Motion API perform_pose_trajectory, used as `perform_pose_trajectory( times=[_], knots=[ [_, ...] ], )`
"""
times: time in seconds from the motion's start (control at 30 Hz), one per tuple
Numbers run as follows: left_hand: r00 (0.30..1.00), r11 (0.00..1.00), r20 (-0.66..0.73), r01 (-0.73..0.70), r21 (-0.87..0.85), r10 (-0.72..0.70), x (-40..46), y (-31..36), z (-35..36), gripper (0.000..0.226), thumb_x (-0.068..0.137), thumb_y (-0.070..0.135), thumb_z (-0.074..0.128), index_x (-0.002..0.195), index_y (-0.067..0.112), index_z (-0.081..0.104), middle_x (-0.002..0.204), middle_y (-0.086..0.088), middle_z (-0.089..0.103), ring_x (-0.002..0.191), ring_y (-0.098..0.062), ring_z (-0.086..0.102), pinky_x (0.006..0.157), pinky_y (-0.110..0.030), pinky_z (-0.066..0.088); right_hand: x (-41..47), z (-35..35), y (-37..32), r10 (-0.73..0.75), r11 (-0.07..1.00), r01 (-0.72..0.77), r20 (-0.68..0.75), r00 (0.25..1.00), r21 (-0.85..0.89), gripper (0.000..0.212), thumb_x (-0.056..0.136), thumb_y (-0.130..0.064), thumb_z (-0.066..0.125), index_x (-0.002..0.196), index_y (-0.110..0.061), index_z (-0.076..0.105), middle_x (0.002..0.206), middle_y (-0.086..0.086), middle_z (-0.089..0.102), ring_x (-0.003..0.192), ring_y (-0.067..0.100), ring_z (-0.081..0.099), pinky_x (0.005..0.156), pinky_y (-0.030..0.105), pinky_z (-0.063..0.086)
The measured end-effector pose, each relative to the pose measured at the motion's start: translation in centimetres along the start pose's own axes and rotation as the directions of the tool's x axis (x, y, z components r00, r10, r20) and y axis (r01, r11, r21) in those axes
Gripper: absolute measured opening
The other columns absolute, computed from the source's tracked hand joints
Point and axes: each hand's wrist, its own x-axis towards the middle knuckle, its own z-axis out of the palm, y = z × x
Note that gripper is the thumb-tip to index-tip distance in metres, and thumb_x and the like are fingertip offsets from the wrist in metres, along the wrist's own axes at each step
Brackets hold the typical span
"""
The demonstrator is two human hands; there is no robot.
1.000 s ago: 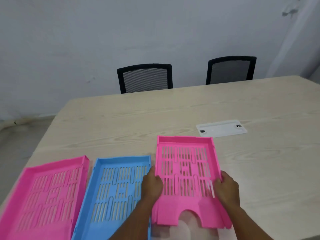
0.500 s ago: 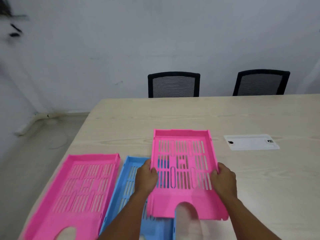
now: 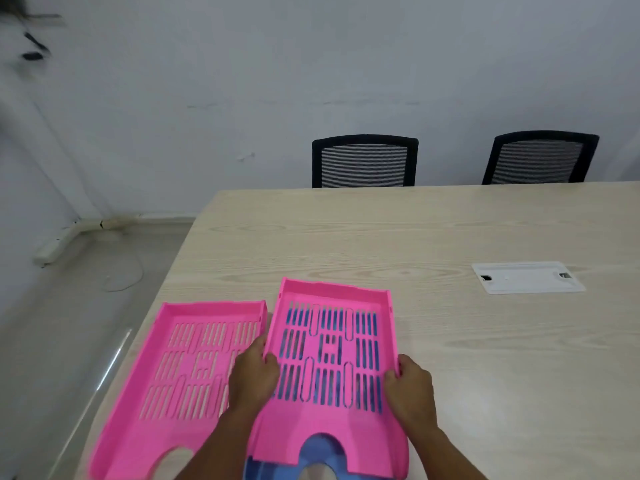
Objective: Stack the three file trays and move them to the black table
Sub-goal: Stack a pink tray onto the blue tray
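Note:
I hold a pink file tray (image 3: 332,358) by its two long sides, my left hand (image 3: 254,375) on the left rim and my right hand (image 3: 410,389) on the right rim. It sits over the blue file tray (image 3: 320,445), which shows only through the slots and at the front notch. A second pink file tray (image 3: 187,372) lies flat on the light wooden table (image 3: 450,237), just left of my left hand. No black table is in view.
A white cable-port cover (image 3: 528,277) is set into the tabletop at the right. Two black mesh chairs (image 3: 363,161) (image 3: 540,157) stand at the far edge. The table's left edge drops to grey floor with a cable.
Both hands carried the pink tray leftward from beside the blue tray to over it, so the blue one is now almost covered. My view has swung left.

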Motion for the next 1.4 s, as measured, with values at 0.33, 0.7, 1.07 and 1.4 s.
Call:
perform_pose_trajectory(
  times=[0.33, 0.7, 1.07, 1.4],
  knots=[
    [1.000, 0.997, -0.003, 0.014, -0.071, -0.015, -1.7, -2.5, -0.2, 0.047, 0.095, 0.011, 0.051, 0.142, 0.010, 0.049, 0.135, -0.019, 0.062, 0.045, -0.010, 0.064, 0.053, -0.029, 0.059, -1.4, 0.7, 0.2, -0.004, 0.999, 0.005, 0.025, 1.000, -0.047, 0.012, 0.085, -0.013, 0.051, 0.083, -0.014, 0.063, 0.072, 0.003, 0.070, 0.061, 0.019, 0.068, 0.063, 0.042, 0.061],
    [0.997, 0.979, 0.025, 0.072, -0.191, -0.069, -2.5, -2.5, 0.0, 0.041, 0.102, 0.016, 0.046, 0.141, 0.004, 0.045, 0.125, -0.014, 0.065, 0.061, 0.007, 0.041, 0.061, -0.015, 0.038, -1.6, 1.1, 0.5, -0.030, 1.000, 0.030, 0.072, 0.997, 0.010, 0.012, 0.088, -0.011, 0.052, 0.091, -0.015, 0.063, 0.078, 0.000, 0.070, 0.069, 0.016, 0.069, 0.068, 0.041, 0.063],
    [0.986, 0.969, 0.163, 0.076, -0.234, -0.038, -4.7, 2.0, 2.8, 0.045, 0.105, 0.023, 0.039, 0.149, 0.011, 0.037, 0.142, -0.011, 0.054, 0.127, -0.028, 0.054, 0.107, -0.041, 0.041, 1.2, -2.4, 2.8, 0.002, 1.000, -0.002, 0.039, 0.999, -0.009, 0.018, 0.096, -0.005, 0.045, 0.099, -0.015, 0.061, 0.081, 0.004, 0.067, 0.069, 0.018, 0.066, 0.064, 0.034, 0.055],
    [0.972, 0.963, 0.235, 0.045, -0.265, 0.019, -5.0, 3.9, 7.9, 0.035, 0.104, 0.024, 0.033, 0.130, 0.021, 0.057, 0.105, -0.001, 0.074, 0.095, -0.017, 0.072, 0.093, -0.046, 0.057, 2.8, -7.3, 6.5, 0.025, 1.000, -0.024, 0.024, 0.999, -0.018, 0.018, 0.099, -0.004, 0.046, 0.091, -0.008, 0.061, 0.077, 0.006, 0.067, 0.064, 0.014, 0.063, 0.053, 0.019, 0.044]
  ],
)
